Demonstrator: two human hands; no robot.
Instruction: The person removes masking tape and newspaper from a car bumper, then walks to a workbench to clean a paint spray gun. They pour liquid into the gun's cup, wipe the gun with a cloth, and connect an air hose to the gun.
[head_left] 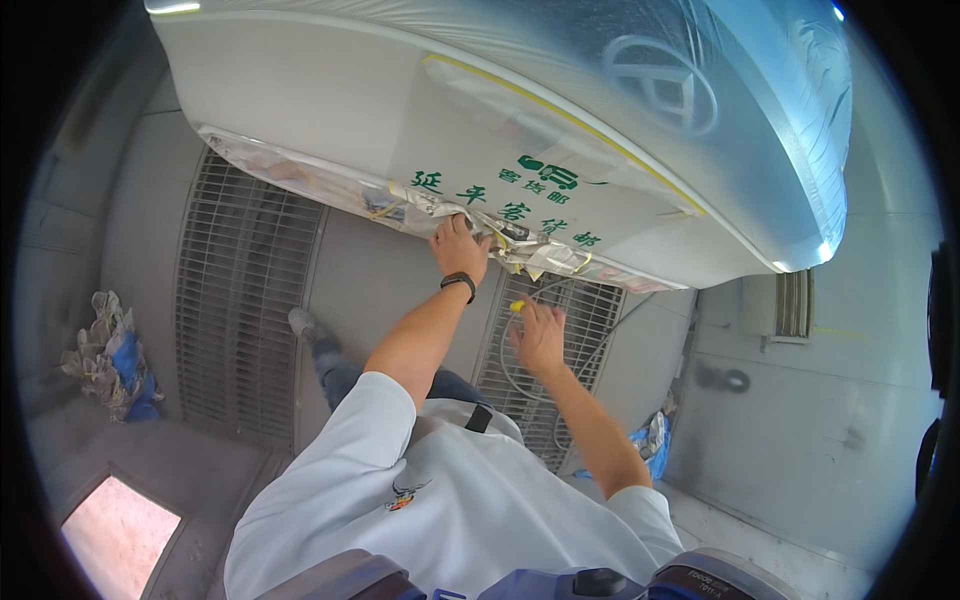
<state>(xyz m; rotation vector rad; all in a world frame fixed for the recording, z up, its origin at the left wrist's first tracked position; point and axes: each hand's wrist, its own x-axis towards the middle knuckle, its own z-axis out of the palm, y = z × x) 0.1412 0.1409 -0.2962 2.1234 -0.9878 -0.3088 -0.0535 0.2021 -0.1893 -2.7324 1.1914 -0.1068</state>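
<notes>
A white vehicle panel (pixel 330 110) with green printing stretches across the top of the view. Crumpled masking paper (pixel 515 238) with bits of yellow tape hangs along its lower edge. My left hand (pixel 459 250), a dark band on its wrist, is closed on this paper just left of the middle; its fingertips are partly hidden in the folds. Lower and to the right, my right hand (pixel 540 338) is apart from the panel. Its bent fingers hold a small wad of yellow masking tape (pixel 517 306).
Clear film (pixel 560 60) covers the vehicle's upper part, bordered by yellow tape. Floor grates (pixel 245 290) lie at left and below my right hand, where a hose (pixel 507 365) curves. Crumpled paper and blue film (pixel 115 360) lie at far left, with another blue-white heap (pixel 655 445) at lower right.
</notes>
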